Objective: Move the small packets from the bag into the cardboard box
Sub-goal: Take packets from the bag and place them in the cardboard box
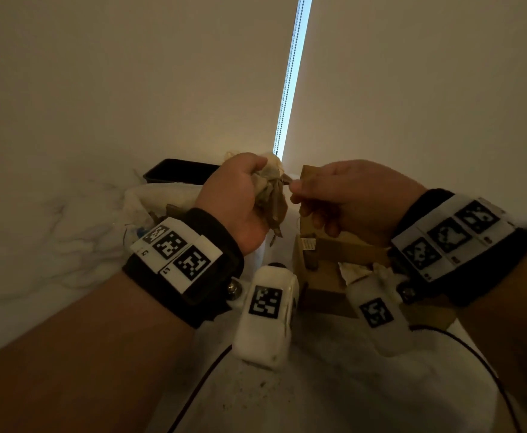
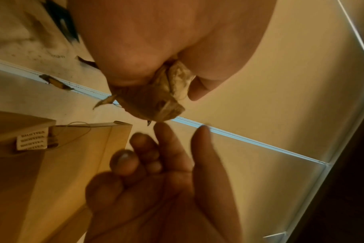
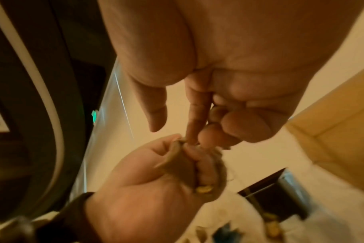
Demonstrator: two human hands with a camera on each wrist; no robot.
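The clump of small brownish, crumpled paper packets [image 1: 271, 195] is bunched in the fist of the left hand [image 1: 237, 198], raised between the white plastic bag [image 1: 137, 201] on the left and the open brown cardboard box [image 1: 321, 260] on the right, not yet over the box's opening. The right hand [image 1: 343, 195] meets the clump from the box side; its forefinger and thumb reach for a corner of one packet, the other fingers curled in, though whether the pinch has closed is unclear. The likely trouble is a pull on one packet dragging its neighbours loose by tangled strings, dropping them onto the pale marbled tabletop [image 1: 52, 232] short of the box; thin paper may also tear and spill.
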